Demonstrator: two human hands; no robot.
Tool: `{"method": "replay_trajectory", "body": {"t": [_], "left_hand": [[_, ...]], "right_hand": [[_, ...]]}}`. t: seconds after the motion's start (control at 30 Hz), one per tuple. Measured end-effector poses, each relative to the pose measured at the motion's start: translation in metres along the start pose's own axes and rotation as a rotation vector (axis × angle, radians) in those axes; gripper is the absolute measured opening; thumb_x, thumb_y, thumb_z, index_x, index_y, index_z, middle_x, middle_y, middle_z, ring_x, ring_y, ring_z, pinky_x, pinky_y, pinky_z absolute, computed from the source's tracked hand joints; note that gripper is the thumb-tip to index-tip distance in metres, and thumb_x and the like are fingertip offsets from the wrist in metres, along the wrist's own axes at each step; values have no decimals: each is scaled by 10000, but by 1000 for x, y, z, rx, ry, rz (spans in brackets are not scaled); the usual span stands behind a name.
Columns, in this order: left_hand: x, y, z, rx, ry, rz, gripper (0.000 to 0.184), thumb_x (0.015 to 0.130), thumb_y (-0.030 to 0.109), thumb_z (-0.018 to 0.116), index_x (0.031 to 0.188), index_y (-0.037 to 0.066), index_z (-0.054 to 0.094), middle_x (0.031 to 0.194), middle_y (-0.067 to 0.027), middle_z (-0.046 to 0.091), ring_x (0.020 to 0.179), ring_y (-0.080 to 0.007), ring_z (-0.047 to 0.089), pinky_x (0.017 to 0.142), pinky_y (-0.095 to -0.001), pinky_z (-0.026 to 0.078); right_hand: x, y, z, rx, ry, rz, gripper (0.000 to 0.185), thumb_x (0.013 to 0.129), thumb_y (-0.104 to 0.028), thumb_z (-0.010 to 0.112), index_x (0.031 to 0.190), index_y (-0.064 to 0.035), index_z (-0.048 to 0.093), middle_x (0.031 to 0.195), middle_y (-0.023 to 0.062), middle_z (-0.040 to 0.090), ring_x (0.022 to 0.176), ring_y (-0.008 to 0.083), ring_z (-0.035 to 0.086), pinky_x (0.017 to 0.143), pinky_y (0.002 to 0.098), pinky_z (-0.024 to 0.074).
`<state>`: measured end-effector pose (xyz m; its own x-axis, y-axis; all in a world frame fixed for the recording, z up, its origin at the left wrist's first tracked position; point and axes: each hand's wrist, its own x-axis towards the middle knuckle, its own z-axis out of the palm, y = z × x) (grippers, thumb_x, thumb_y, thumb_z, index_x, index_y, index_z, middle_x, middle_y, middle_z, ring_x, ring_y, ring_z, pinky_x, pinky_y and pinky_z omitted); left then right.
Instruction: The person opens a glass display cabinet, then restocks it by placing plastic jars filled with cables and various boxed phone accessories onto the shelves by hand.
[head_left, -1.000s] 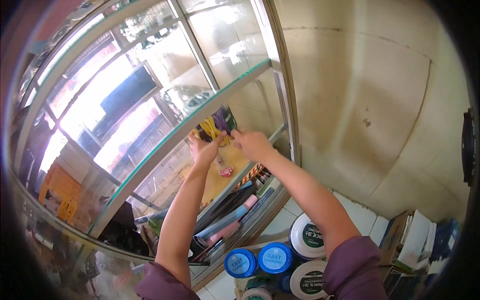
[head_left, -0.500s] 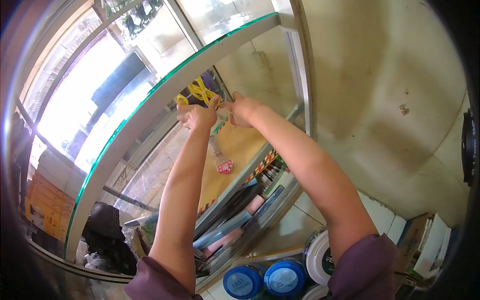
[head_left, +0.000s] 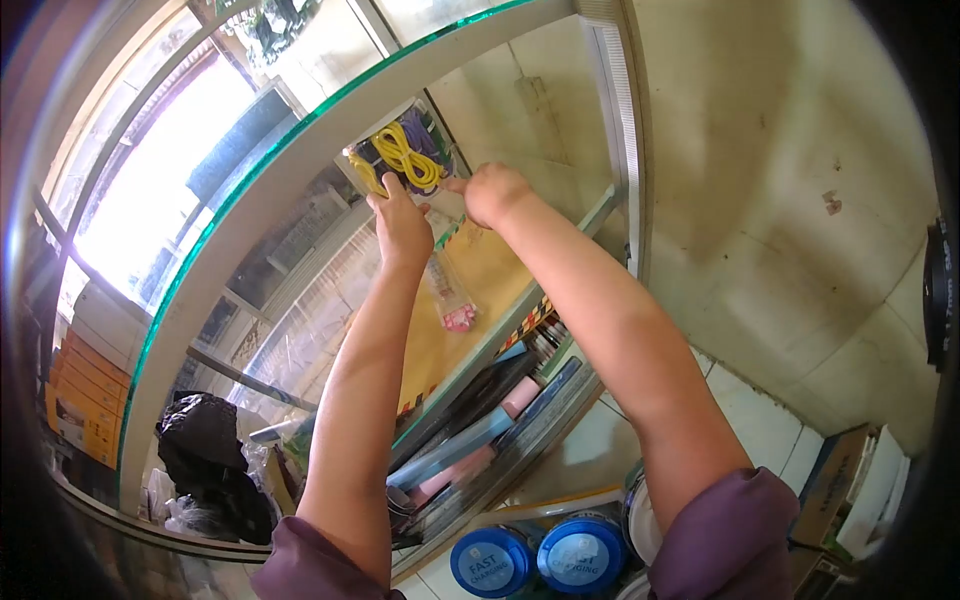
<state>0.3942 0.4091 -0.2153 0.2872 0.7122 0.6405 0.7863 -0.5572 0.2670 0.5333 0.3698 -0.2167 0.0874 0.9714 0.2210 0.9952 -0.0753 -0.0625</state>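
Note:
A clear box of cables (head_left: 447, 158), with yellow, purple and dark coiled cables (head_left: 405, 160) in it, stands at the far end of the glass case's shelf. My left hand (head_left: 403, 228) closes on its near left side, thumb up against a yellow coil. At the near right corner is my right hand (head_left: 495, 195), index finger stretched to the box's edge and the other fingers curled. Its grip is partly hidden. Nearer me on the yellow-brown shelf lining (head_left: 490, 270) lies a clear packet with pink pieces (head_left: 458, 316).
The glass top's green edge (head_left: 215, 225) curves along the left. Below the shelf are stacked blue and pink boxes (head_left: 470, 440). A black plastic bag (head_left: 205, 440) sits lower left. Blue-lidded jars (head_left: 580, 555) stand on the floor, cartons (head_left: 835, 490) at right by the wall.
The box of cables shows more fully now, beyond my hands. My left hand has turned, with its thumb pointing up, and my hands are slightly farther apart. The view has shifted a little.

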Motion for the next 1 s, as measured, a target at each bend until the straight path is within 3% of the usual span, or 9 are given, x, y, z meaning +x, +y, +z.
{"method": "replay_trajectory", "body": {"t": [0.23, 0.4, 0.47, 0.5, 0.57, 0.67, 0.8, 0.87, 1.0], "left_hand": [[3, 1, 1, 46, -37, -18, 602, 798, -47, 655, 1288, 54, 321, 1077, -292, 488, 899, -478, 624, 742, -503, 534], [3, 19, -3, 317, -147, 166, 922, 815, -105, 504, 1536, 322, 119, 1039, -230, 536, 870, -402, 644, 750, -487, 535], [5, 15, -3, 298, -156, 191, 915, 817, -116, 481, 1535, 325, 125, 1045, -229, 533, 878, -406, 640, 755, -487, 534], [7, 11, -2, 279, -159, 215, 909, 820, -128, 459, 1533, 329, 130, 1051, -229, 531, 885, -410, 636, 759, -486, 533], [10, 4, 3, 247, -156, 233, 923, 811, -134, 459, 1534, 333, 124, 1059, -224, 529, 902, -411, 631, 768, -484, 532], [13, 3, 3, 226, -160, 259, 949, 796, -144, 457, 1535, 339, 108, 1077, -213, 526, 945, -406, 621, 787, -479, 528], [10, 9, -4, 179, -193, 251, 901, 794, -139, 450, 1526, 314, 187, 1090, -193, 523, 1010, -393, 604, 804, -472, 524], [11, -1, 0, 174, -187, 310, 822, 812, -111, 465, 1501, 294, 269, 1105, -192, 531, 1026, -386, 602, 807, -470, 525], [8, -20, 4, 271, -285, 407, 536, 870, 4, 516, 1362, 219, 512, 1169, -194, 550, 1066, -362, 601, 828, -452, 532]], "right_hand": [[6, -4, -3, -37, 22, 14, 348, 914, -196, 508, 1231, -211, 651, 1247, 50, 637, 1148, 184, 607, 857, 329, 541], [10, 5, -1, -16, 20, -17, 491, 887, -141, 484, 1375, -176, 526, 1124, 124, 668, 1097, 293, 610, 935, 389, 490], [2, 2, -5, 39, 90, 35, 310, 896, -172, 520, 1149, -123, 692, 1220, 72, 651, 1161, 229, 598, 895, 350, 525], [4, 4, -5, 35, 91, 37, 310, 896, -172, 520, 1149, -123, 692, 1220, 72, 651, 1161, 229, 598, 895, 350, 525], [7, 9, -8, -43, -15, -45, 683, 872, -107, 485, 1512, -238, 283, 1182, 136, 645, 1112, 296, 597, 959, 384, 472], [-3, 11, -13, 15, -27, -40, 792, 857, -78, 499, 1532, -326, 167, 1205, 149, 630, 1105, 295, 598, 962, 386, 468], [-1, 8, -10, 42, 1, -55, 844, 829, -36, 524, 1516, -388, 185, 1184, 160, 635, 1117, 313, 594, 973, 393, 465], [-13, 7, -28, 137, -167, 17, 682, 909, -113, 500, 1479, -420, 287, 1426, 78, 478, 1287, 272, 489, 1003, 394, 468], [-20, 9, -30, 158, -269, 71, 693, 847, -66, 565, 1437, -388, 397, 1512, 61, 361, 1335, 276, 435, 1032, 400, 446]]}}
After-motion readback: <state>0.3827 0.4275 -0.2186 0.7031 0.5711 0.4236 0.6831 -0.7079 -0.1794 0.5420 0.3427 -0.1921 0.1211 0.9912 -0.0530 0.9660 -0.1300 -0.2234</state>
